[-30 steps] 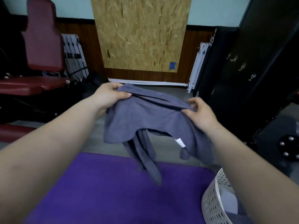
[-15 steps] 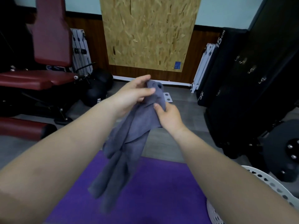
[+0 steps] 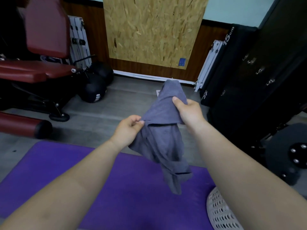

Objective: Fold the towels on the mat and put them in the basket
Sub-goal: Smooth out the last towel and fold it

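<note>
One towel point(image 3: 163, 143) aloft, left hand point(image 3: 128, 130) pinching, right hand point(image 3: 189, 112) gripping; one mat point(image 3: 116, 180), one basket point(image 3: 219, 213); grey gym floor point(image 3: 99, 117).

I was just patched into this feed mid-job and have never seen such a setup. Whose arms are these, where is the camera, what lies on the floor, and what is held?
No machine here: these are a person's two bare arms. The pictures all come from one wide-angle camera worn on the head, looking forward and down. The left hand pinches an edge of a grey towel, and the right hand grips it higher up; the towel hangs bunched in the air, not yet neatly folded. Below lies a purple mat on the grey floor, with a white perforated basket at lower right. A red bench and dark balls stand behind on the left.
</note>
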Demonstrator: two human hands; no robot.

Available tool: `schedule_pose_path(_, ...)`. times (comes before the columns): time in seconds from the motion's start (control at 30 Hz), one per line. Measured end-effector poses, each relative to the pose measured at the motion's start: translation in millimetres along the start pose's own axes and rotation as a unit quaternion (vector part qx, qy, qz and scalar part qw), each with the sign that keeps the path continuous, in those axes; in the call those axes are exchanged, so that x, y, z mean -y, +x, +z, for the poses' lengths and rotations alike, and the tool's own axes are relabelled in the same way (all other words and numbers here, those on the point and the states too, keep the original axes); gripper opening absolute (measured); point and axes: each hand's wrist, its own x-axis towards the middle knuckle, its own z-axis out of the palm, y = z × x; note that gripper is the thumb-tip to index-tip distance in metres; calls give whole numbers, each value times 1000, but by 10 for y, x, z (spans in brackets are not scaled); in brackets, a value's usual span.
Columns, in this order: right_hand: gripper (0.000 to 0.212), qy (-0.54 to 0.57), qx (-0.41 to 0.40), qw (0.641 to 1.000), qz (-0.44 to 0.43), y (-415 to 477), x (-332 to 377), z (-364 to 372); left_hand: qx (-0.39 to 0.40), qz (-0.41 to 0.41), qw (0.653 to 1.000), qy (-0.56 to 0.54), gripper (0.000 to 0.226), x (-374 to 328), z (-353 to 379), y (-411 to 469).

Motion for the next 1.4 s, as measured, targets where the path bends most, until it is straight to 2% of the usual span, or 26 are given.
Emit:
schedule_pose_path(0.1,37,-142,-43,988,-53,75,-108,-368,23,9,999,42,29,-88,35,79)
schedule_pose_path(0.17,39,-200,-52,976,-60,96,-192,-551,31,21,998,58,29,-206,80,109)
schedule_pose_path(0.23,43,-227,-59,970,-56,65,-274,-658,53,40,996,58,28,-324,129,120)
schedule_pose_path(0.3,44,-207,-82,974,-44,4,-329,-737,81,76,989,100,21,-432,150,89)
schedule_pose_path(0.33,43,-182,-93,978,-37,-37,-325,-774,96,99,976,169,20,-480,142,61)
schedule_pose_path(0.37,38,-157,-99,982,-33,-75,-310,-814,109,125,946,278,25,-515,129,30)
schedule_pose_path(0.43,22,-151,-99,983,-42,-145,-261,-906,100,171,861,469,35,-555,96,-47)
schedule_pose_path(0.47,16,-170,-96,979,-53,-185,-232,-960,79,192,836,509,34,-563,67,-77)
schedule_pose_path(0.5,13,-192,-90,975,-66,-225,-213,-1018,56,208,826,521,33,-577,34,-113)
schedule_pose_path(0.63,17,-236,-78,964,-92,-419,-186,-1206,-2,262,804,535,36,-608,-50,-362)
schedule_pose_path(0.67,20,-233,-77,966,-88,-480,-191,-1236,-6,262,803,535,43,-605,-35,-425)
schedule_pose_path(0.7,21,-241,-77,964,-87,-527,-204,-1264,-10,246,817,521,47,-594,-16,-483)
schedule_pose_path(0.8,21,-295,-115,941,-116,-641,-244,-1260,-39,164,926,339,23,-573,42,-571)
schedule_pose_path(0.87,32,-236,-83,951,-180,-747,-258,-1112,-29,143,958,246,22,-611,110,-632)
schedule_pose_path(0.93,56,-208,65,956,-198,-922,-287,-827,4,155,960,235,20,-668,200,-723)
schedule_pose_path(0.97,62,-241,138,942,-190,-1005,-308,-682,23,165,955,246,20,-696,240,-788)
schedule_pose_path(1.0,57,-284,177,923,-189,-1055,-329,-562,40,171,951,256,26,-703,254,-835)
schedule_pose_path(1.03,44,-318,184,909,-195,-1069,-341,-486,49,174,949,259,30,-705,232,-874)
schedule_pose_path(1.1,24,-334,153,906,-212,-1047,-299,-431,42,166,951,259,21,-668,95,-910)
schedule_pose_path(1.23,19,-297,166,909,-241,-964,-142,-357,18,134,927,349,17,-478,-248,-894)
schedule_pose_path(1.4,20,-188,162,948,-202,-897,138,93,0,119,876,468,23,-99,-781,-693)
